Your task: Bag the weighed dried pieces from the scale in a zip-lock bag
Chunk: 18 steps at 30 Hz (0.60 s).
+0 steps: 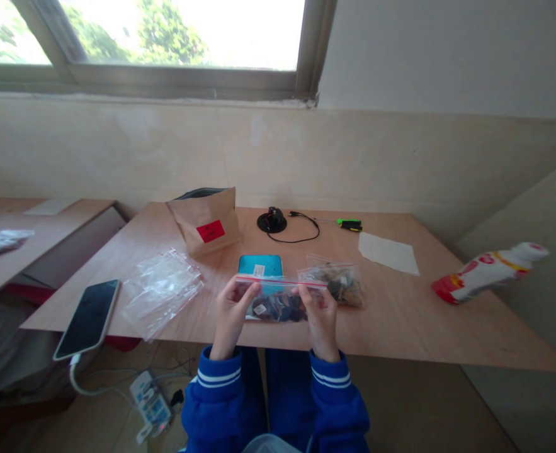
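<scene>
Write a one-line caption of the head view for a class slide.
Left hand and right hand hold a zip bag by its red-striped seal at a wooden table, beside a second bag.

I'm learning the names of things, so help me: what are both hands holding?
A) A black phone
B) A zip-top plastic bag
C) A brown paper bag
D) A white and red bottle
B: the left hand and the right hand both grip the ends of a zip-top plastic bag up above the table.
</scene>
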Each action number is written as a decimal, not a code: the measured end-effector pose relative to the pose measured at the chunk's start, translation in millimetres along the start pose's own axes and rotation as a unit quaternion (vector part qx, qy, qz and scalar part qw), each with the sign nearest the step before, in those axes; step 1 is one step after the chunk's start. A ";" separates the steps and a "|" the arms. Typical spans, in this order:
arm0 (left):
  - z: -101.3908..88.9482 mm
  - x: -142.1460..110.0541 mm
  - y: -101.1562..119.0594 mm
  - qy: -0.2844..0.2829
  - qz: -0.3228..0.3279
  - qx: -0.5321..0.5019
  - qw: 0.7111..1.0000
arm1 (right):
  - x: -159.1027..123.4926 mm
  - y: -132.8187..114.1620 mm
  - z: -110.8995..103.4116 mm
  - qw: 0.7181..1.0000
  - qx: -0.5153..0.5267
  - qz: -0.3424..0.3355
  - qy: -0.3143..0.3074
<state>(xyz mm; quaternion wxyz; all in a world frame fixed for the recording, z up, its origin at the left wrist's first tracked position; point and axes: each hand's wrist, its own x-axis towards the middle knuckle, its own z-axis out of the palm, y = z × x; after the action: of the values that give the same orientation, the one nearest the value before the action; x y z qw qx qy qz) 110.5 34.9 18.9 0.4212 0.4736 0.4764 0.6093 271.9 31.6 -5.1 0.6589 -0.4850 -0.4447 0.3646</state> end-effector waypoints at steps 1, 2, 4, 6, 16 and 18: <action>-0.1 -0.2 1.0 0.006 -0.002 0.002 1.000 | 0.3 0.0 0.0 1.000 0.002 0.007 -0.012; -0.3 -0.2 2.1 0.009 -0.004 0.005 1.000 | 0.5 -0.1 0.1 1.000 0.001 0.012 -0.025; -1.3 -0.2 3.7 0.010 -0.006 0.010 1.000 | 0.8 -0.3 0.5 0.999 -0.003 0.022 -0.045; -3.4 0.0 4.1 0.007 -0.005 0.013 1.000 | 0.8 -0.7 1.0 0.998 -0.004 0.029 -0.056; -0.9 -4.9 -3.2 0.058 0.013 0.043 0.997 | 0.1 1.5 4.3 0.997 0.017 0.058 -0.046; 1.4 -6.4 -3.6 0.047 0.011 0.033 0.998 | 0.0 1.2 3.6 0.994 0.035 0.081 -0.066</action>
<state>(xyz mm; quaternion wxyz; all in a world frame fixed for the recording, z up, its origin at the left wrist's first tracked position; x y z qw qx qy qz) 113.4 29.6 14.4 0.3756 0.4634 0.5101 0.6196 268.5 33.1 -5.8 0.6129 -0.4709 -0.4334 0.4635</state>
